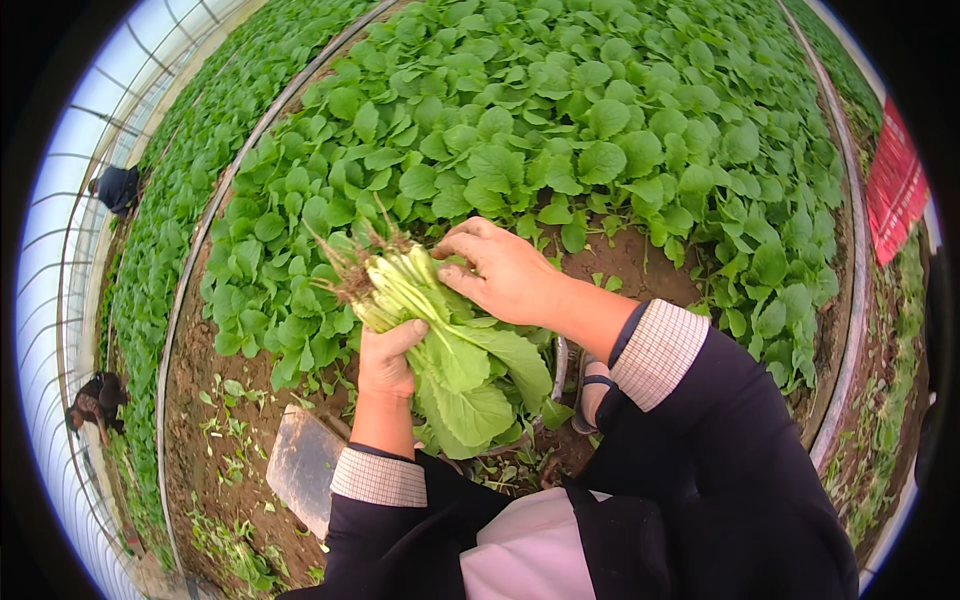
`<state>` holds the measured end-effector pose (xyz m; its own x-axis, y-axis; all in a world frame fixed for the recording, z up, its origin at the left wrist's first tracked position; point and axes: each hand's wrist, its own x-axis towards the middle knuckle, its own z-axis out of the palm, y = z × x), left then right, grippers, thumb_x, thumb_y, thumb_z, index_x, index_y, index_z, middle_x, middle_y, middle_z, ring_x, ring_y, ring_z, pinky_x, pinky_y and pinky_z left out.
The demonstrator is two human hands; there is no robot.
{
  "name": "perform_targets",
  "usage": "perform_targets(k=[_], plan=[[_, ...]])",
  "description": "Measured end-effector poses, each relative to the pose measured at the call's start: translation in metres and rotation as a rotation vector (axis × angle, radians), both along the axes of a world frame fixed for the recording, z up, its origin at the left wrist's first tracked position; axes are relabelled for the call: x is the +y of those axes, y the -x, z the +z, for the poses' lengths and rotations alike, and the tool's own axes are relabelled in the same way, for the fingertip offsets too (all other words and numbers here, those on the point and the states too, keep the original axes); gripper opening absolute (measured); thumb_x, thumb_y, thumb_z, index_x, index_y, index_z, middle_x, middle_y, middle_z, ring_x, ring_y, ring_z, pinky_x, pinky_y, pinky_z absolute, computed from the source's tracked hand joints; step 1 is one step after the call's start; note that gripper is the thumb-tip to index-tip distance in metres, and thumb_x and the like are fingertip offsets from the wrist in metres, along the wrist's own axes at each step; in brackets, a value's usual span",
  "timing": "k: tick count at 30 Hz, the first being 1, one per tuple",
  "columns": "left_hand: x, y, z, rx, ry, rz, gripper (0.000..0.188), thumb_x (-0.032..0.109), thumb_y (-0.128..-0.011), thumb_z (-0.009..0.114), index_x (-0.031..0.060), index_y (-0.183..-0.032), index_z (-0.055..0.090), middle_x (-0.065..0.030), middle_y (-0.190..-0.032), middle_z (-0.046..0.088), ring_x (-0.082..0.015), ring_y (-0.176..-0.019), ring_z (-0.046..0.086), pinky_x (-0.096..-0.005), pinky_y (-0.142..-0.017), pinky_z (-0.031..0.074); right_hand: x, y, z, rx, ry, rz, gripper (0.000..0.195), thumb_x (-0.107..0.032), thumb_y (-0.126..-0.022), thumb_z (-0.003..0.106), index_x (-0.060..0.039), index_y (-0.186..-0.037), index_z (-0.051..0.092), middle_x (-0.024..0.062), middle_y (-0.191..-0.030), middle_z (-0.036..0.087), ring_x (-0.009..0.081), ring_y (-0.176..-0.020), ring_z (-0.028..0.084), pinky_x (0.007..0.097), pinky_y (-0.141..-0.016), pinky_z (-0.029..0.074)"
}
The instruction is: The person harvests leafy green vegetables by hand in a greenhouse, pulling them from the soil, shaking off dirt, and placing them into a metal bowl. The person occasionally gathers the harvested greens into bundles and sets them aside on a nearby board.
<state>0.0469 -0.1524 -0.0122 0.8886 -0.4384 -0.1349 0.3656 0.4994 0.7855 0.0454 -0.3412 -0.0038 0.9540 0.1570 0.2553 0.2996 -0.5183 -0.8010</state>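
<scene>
A bunch of leafy greens (pixel 457 352) lies in my left hand (pixel 386 356), with the thumb across the pale stems. Its roots (pixel 360 270), brown with soil, point up and to the left, while the broad leaves hang down toward my lap. My right hand (pixel 487 270) is curved over the upper right side of the bunch, fingertips close to the stem bases. Whether those fingers grip any stem cannot be made out. Below the leaves, part of a round container's rim (pixel 560 367) shows; the leaves hide the rest of it.
Dense rows of leafy plants (pixel 540 135) stand ahead, with bare soil (pixel 630 259) at their near edge. A flat, dirty board (pixel 304 465) lies at lower left. Pulled greens (pixel 244 559) are on the ground. Long pipes (pixel 217 195) flank the bed. Two people (pixel 116 187) crouch at far left. A red sack (pixel 896 187) is at right.
</scene>
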Motion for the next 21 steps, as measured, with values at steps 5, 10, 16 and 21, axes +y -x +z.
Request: perform_targets(k=[5, 10, 16, 21], plan=[[0.000, 0.000, 0.005, -0.015, -0.129, 0.057, 0.062, 0.000, -0.060, 0.060, -0.0024, -0.121, 0.047, -0.0180, -0.106, 0.059, -0.0308, -0.097, 0.058, -0.0423, -0.090, 0.046, -0.065, -0.011, -0.027, 0.254, -0.003, 0.014, 0.033, -0.034, -0.082, 0.056, -0.0029, -0.092, 0.062, 0.0185, -0.086, 0.062, 0.0321, -0.081, 0.060, 0.0395, -0.075, 0.047], [0.006, -0.001, -0.003, 0.017, -0.269, 0.094, 0.061, -0.002, -0.059, 0.064, -0.0041, -0.118, 0.048, -0.0162, -0.106, 0.060, -0.0293, -0.095, 0.059, -0.0399, -0.088, 0.047, -0.172, 0.013, -0.158, 0.763, 0.746, -0.049, 0.029, -0.026, -0.078, 0.054, -0.0024, -0.091, 0.066, 0.0207, -0.093, 0.064, 0.0329, -0.087, 0.062, 0.0419, -0.077, 0.049], [0.023, -0.001, -0.020, 0.024, -0.477, 0.083, 0.062, 0.005, -0.059, 0.069, -0.0030, -0.117, 0.048, -0.0146, -0.104, 0.060, -0.0291, -0.092, 0.059, -0.0400, -0.084, 0.049, -0.264, 0.084, -0.261, 1.177, 1.068, -0.456, 0.033, -0.014, -0.079, 0.055, -0.0061, -0.111, 0.062, 0.0115, -0.123, 0.054, 0.0291, -0.120, 0.043, 0.0412, -0.094, 0.035], [0.024, 0.002, -0.032, 0.085, -0.552, 0.060, 0.063, 0.007, -0.058, 0.070, -0.0036, -0.116, 0.048, -0.0158, -0.100, 0.060, -0.0294, -0.088, 0.060, -0.0407, -0.080, 0.051, -0.334, 0.122, -0.297, 0.945, 1.287, -0.498, 0.038, -0.016, -0.086, 0.042, -0.0023, -0.119, 0.055, 0.0142, -0.125, 0.050, 0.0306, -0.121, 0.040, 0.0448, -0.101, 0.028]])
